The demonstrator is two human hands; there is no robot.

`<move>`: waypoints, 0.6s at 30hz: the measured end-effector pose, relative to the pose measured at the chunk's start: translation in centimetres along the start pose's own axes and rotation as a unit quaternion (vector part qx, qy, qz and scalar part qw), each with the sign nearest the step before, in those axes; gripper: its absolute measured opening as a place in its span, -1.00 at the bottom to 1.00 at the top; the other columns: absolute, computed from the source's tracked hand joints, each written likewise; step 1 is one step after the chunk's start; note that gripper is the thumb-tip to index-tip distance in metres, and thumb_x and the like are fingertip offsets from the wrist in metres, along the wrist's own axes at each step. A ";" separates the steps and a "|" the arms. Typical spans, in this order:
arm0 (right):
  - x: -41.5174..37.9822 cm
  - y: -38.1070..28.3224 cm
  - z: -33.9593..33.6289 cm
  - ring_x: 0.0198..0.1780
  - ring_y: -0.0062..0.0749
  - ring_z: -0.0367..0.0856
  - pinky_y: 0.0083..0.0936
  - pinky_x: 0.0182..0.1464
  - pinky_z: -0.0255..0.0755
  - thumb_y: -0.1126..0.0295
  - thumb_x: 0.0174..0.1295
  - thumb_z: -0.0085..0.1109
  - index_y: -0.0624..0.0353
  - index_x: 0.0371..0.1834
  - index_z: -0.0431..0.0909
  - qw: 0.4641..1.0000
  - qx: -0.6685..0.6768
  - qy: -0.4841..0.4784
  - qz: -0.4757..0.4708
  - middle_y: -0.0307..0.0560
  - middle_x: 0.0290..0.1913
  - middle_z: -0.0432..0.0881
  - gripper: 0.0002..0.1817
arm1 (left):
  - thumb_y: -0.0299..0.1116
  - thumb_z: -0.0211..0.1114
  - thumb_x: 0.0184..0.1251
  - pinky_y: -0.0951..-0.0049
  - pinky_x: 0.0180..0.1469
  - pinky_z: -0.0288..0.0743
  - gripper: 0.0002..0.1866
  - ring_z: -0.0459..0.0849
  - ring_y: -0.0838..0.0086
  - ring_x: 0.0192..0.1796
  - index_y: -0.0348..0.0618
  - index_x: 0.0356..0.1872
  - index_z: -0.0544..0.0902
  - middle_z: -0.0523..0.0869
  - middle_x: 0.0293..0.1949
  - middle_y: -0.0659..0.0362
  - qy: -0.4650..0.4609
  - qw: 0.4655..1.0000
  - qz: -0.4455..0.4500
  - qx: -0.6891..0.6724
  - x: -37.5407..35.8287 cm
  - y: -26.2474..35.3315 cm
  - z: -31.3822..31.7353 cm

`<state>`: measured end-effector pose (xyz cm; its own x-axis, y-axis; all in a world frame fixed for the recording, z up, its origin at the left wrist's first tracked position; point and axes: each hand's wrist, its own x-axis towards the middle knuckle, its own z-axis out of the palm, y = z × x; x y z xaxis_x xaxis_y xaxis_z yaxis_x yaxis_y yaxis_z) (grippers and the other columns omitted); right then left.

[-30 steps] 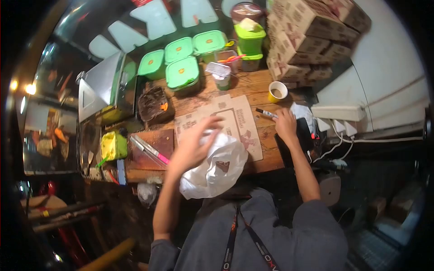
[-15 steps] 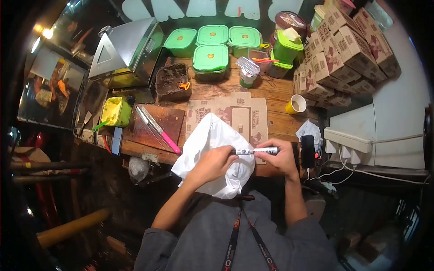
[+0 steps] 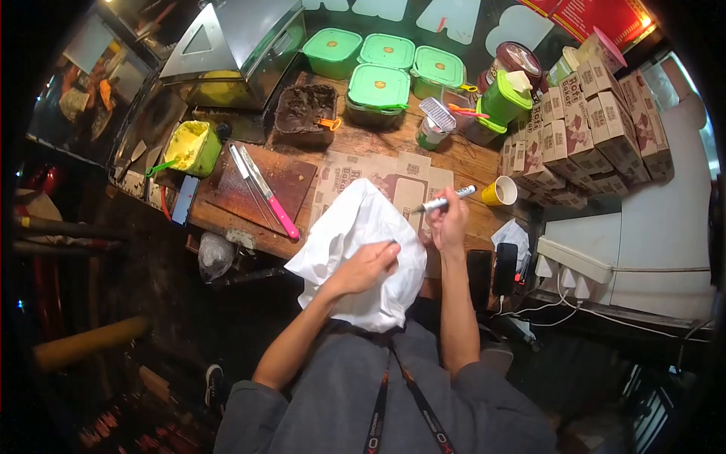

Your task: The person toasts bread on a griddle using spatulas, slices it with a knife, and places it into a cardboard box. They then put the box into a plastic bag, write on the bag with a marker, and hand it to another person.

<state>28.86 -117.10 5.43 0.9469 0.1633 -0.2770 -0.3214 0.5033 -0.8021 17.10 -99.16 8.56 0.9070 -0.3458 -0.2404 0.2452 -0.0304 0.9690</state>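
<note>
My right hand (image 3: pixel 448 219) grips a white marker (image 3: pixel 456 196) like a pen above the flattened printed cardboard, its dark tip bare and pointing left. Over the white plastic bag (image 3: pixel 355 219), my left hand (image 3: pixel 367 268) is closed in a pinch; a small dark end at its fingertips looks like the marker cap, mostly hidden. The bag lies bunched at the table's front edge and over my lap. Partly beneath it, the flat cardboard box (image 3: pixel 386 174) with brown print rests on the wooden table (image 3: pixel 473 163).
On the left, a pink-handled knife (image 3: pixel 281 217) lies on a cutting board (image 3: pixel 299 181), near a tub of yellow spread (image 3: pixel 198 147). Green-lidded containers (image 3: pixel 378 85) stand behind. A yellow cup (image 3: pixel 499 191), stacked folded boxes (image 3: pixel 575 136) and a power strip (image 3: pixel 575 257) are rightward.
The marker's two ends have come apart. My right hand has moved up and away from the left with the marker, baring its tip. The camera view has shifted and tilted.
</note>
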 end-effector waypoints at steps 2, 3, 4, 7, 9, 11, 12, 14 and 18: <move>0.3 2.2 0.7 -0.73 -0.62 0.38 -0.69 -0.71 0.24 0.29 0.31 0.11 0.20 -0.41 0.44 0.996 -0.082 0.006 -0.019 -0.21 -0.66 0.50 -0.77 | -0.17 0.04 0.42 0.35 -0.01 0.39 -0.66 0.51 0.23 -0.11 -0.28 -0.41 0.49 0.57 -0.19 0.04 0.163 0.923 0.176 0.300 1.6 -2.5 -0.2; 0.4 3.3 0.9 -0.70 -0.61 0.43 -0.69 -0.69 0.28 0.33 0.29 0.14 0.21 -0.39 0.43 0.992 -0.125 0.009 -0.029 -0.18 -0.62 0.53 -0.80 | -0.19 0.08 0.39 0.30 0.07 0.40 -0.67 0.52 0.13 -0.02 -0.30 -0.39 0.50 0.59 -0.08 -0.01 0.239 0.830 0.253 0.435 2.2 -3.8 -0.1; 0.0 4.2 0.5 -0.58 -0.57 0.55 -0.67 -0.62 0.37 0.42 0.26 0.18 0.22 -0.36 0.41 0.987 -0.156 -0.027 -0.008 -0.10 -0.51 0.60 -0.84 | -0.23 0.14 0.29 0.10 0.28 0.27 -0.72 0.35 -0.07 0.25 -0.31 -0.31 0.54 0.44 0.21 -0.04 0.172 0.867 0.153 0.442 1.6 -4.3 0.2; -2.4 5.0 1.4 -0.49 -0.56 0.61 -0.68 -0.54 0.44 0.45 0.27 0.13 0.27 -0.20 0.49 0.975 -0.201 -0.079 0.042 -0.06 -0.44 0.65 -0.88 | -0.26 0.17 0.15 -0.10 0.34 0.12 -0.73 0.16 -0.13 0.39 -0.33 -0.35 0.50 0.33 0.33 0.04 0.133 0.824 0.144 0.532 0.0 -7.9 0.6; -3.0 5.8 0.5 -0.46 -0.58 0.62 -0.67 -0.48 0.45 0.47 0.24 0.13 0.29 -0.18 0.56 0.943 -0.307 -0.128 -0.013 -0.07 -0.42 0.67 -0.86 | -0.33 0.17 0.03 -0.20 0.36 0.01 -0.74 0.04 -0.08 0.46 -0.24 -0.26 0.58 0.30 0.38 0.13 0.140 0.860 0.162 0.462 -2.0 -8.5 0.4; -3.3 6.2 0.3 -0.44 -0.59 0.62 -0.66 -0.44 0.45 0.48 0.21 0.14 0.30 -0.20 0.61 0.900 -0.393 -0.165 -0.087 -0.07 -0.39 0.68 -0.85 | -0.36 0.15 0.02 -0.18 0.37 0.00 -0.72 0.01 -0.07 0.47 -0.18 -0.20 0.60 0.29 0.39 0.16 0.144 0.869 0.159 0.447 -3.0 -8.2 0.5; -3.4 6.3 0.3 -0.43 -0.59 0.62 -0.65 -0.42 0.46 0.48 0.20 0.15 0.30 -0.23 0.63 0.876 -0.428 -0.178 -0.135 -0.07 -0.38 0.69 -0.85 | -0.36 0.13 0.04 -0.20 0.36 -0.02 -0.60 -0.01 -0.05 0.48 -0.07 -0.02 0.59 0.27 0.40 0.18 0.120 0.865 0.131 0.469 -3.3 -8.3 0.4; -3.6 6.1 1.0 -0.46 -0.56 0.61 -0.62 -0.41 0.45 0.50 0.12 0.17 0.31 -0.33 0.65 0.842 -0.469 -0.173 -0.202 -0.08 -0.42 0.70 -0.88 | -0.37 0.13 0.04 -0.24 0.34 -0.03 -0.55 0.00 -0.04 0.47 -0.02 0.05 0.56 0.28 0.40 0.20 0.153 0.874 0.122 0.445 -3.0 -8.8 0.8; -4.0 5.2 1.3 -0.43 -0.36 0.68 -0.53 -0.37 0.49 0.51 0.03 0.17 0.29 -0.39 0.65 0.821 -0.514 -0.160 -0.193 0.04 -0.45 0.68 -0.89 | -0.33 0.13 0.03 -0.31 0.30 -0.04 -0.42 -0.03 0.01 0.49 0.14 0.21 0.48 0.29 0.40 0.25 0.162 0.870 0.123 0.450 -3.1 -9.6 0.7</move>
<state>23.45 -114.00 3.05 0.8806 0.4575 0.1237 0.3211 -0.3840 -0.8657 11.68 -98.42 0.01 0.9787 -0.1675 0.1187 -0.2050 -0.7644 0.6113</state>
